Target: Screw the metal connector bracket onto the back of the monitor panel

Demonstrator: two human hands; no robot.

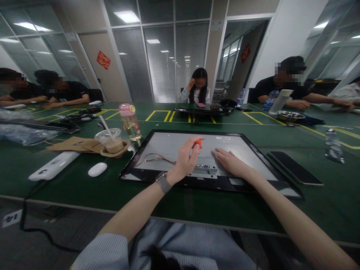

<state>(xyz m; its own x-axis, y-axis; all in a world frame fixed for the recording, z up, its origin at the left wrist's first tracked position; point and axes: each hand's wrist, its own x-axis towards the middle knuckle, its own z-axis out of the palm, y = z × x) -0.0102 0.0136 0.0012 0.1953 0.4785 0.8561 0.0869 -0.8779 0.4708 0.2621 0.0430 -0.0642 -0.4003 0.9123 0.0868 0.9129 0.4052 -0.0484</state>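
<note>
A flat display panel (160,142) lies on the table before me, its grey metal back facing up inside a black frame. Over its middle, my left hand (185,159) is closed around a small orange handle (199,143); the rest of that tool is hidden by the hand. My right hand (229,161) rests flat on the metal back, fingers stretched out and holding nothing. Just below the left hand sits a metal bracket with connectors (206,169), partly covered. A thin bundle of wires (157,155) runs leftward from it across the panel.
Left of the panel are a pink-lidded bottle (131,122), a plastic cup (109,138), a white mouse (97,169) and a white power strip (54,165). A black phone (294,167) lies at right. Another panel (199,111) is across the green table (180,204), where other people sit.
</note>
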